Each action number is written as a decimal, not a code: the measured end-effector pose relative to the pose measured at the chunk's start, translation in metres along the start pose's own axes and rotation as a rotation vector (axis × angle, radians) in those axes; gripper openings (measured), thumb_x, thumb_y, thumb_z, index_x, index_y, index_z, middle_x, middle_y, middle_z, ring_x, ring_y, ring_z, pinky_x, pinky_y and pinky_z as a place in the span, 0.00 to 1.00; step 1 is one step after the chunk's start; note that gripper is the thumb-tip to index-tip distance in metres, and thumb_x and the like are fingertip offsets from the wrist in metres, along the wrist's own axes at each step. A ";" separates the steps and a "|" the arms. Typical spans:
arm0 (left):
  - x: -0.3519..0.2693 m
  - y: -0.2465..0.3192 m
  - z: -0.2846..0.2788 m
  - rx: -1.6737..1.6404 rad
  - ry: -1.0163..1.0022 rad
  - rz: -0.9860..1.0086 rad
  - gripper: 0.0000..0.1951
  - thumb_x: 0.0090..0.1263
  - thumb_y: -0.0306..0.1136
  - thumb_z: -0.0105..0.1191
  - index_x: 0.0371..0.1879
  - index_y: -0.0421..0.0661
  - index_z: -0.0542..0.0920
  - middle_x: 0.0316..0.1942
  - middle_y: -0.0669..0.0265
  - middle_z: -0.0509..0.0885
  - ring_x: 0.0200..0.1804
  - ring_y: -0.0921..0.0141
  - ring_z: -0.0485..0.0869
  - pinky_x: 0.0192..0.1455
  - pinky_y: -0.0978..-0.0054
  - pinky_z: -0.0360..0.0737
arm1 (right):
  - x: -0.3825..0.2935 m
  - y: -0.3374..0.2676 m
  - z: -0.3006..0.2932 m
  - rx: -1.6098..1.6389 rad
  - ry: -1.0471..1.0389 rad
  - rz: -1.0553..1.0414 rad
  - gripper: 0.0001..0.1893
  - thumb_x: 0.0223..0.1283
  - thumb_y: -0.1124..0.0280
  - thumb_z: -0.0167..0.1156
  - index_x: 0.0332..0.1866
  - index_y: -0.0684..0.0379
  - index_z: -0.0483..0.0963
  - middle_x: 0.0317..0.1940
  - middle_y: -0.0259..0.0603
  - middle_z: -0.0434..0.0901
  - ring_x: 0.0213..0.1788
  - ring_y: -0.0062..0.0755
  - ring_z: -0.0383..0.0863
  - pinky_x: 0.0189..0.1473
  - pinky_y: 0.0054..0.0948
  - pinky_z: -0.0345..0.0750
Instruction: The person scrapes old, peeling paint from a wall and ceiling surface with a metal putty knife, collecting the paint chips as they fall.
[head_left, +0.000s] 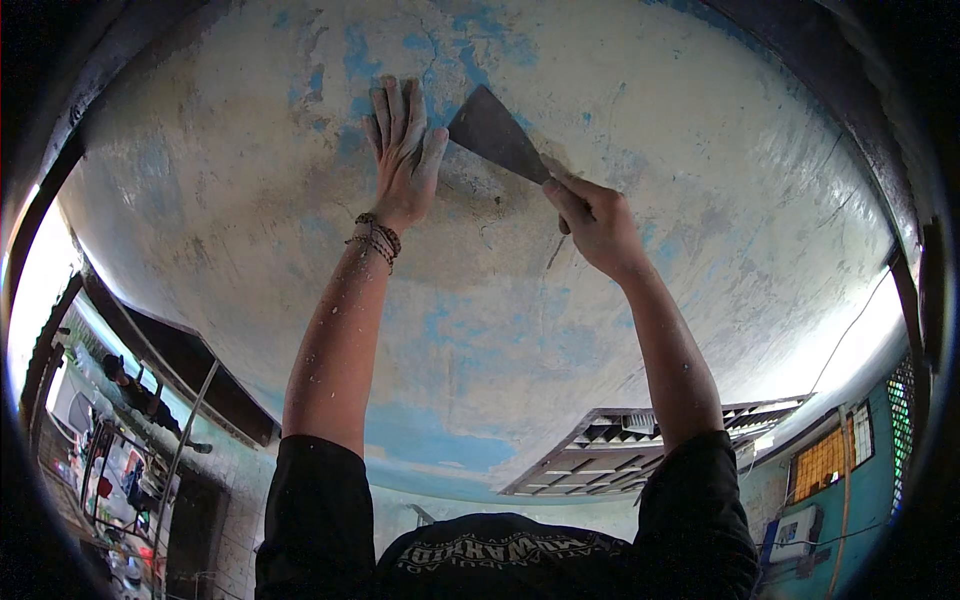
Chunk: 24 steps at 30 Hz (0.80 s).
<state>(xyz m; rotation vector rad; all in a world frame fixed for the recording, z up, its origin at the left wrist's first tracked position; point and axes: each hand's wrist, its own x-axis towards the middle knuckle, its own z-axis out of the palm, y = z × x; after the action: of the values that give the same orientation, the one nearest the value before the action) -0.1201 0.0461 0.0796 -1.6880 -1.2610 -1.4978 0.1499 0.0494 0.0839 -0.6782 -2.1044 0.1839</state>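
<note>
Overhead spreads a plastered surface (480, 315), off-white and grey with worn blue paint patches and cracks. My left hand (405, 150), whitened with dust, lies with its fingers extended against it; a braided bracelet circles the wrist. In my right hand (596, 214) is a wide putty knife (499, 135), its dark triangular blade pointing up and left. One blade corner lies close beside my left thumb; whether they touch is unclear. The handle is mostly hidden by my right fingers. White flecks dot my left forearm.
Slatted wooden framework (592, 457) hangs at the lower right, near a thin wire. At the far left, another person (142, 397) is seen beyond a slanted pole (184, 450), with cluttered shelves (112, 480) below. A barred window (829, 454) is in the teal wall at right.
</note>
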 end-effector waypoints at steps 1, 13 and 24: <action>-0.002 -0.003 -0.003 0.007 0.003 -0.002 0.35 0.79 0.56 0.31 0.79 0.52 0.42 0.80 0.61 0.32 0.80 0.58 0.27 0.77 0.50 0.25 | -0.005 -0.014 -0.007 0.088 0.004 0.089 0.20 0.74 0.63 0.54 0.66 0.58 0.72 0.21 0.32 0.75 0.20 0.15 0.70 0.23 0.23 0.68; -0.011 -0.011 -0.023 0.049 -0.108 0.014 0.41 0.74 0.55 0.45 0.79 0.52 0.42 0.80 0.60 0.34 0.80 0.58 0.30 0.77 0.48 0.28 | 0.018 -0.062 -0.002 0.256 0.225 0.121 0.17 0.72 0.64 0.56 0.62 0.57 0.76 0.21 0.34 0.76 0.21 0.17 0.71 0.25 0.25 0.70; -0.018 -0.015 -0.012 0.311 -0.166 -0.017 0.53 0.65 0.68 0.49 0.79 0.53 0.36 0.79 0.58 0.27 0.79 0.53 0.25 0.74 0.41 0.23 | -0.014 -0.011 0.038 0.191 0.556 0.086 0.20 0.68 0.71 0.59 0.64 0.62 0.72 0.23 0.49 0.81 0.23 0.27 0.82 0.27 0.27 0.77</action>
<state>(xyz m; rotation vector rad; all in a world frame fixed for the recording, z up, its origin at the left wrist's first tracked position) -0.1382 0.0365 0.0623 -1.6194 -1.5109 -1.1183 0.1214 0.0373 0.0558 -0.6199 -1.5075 0.2128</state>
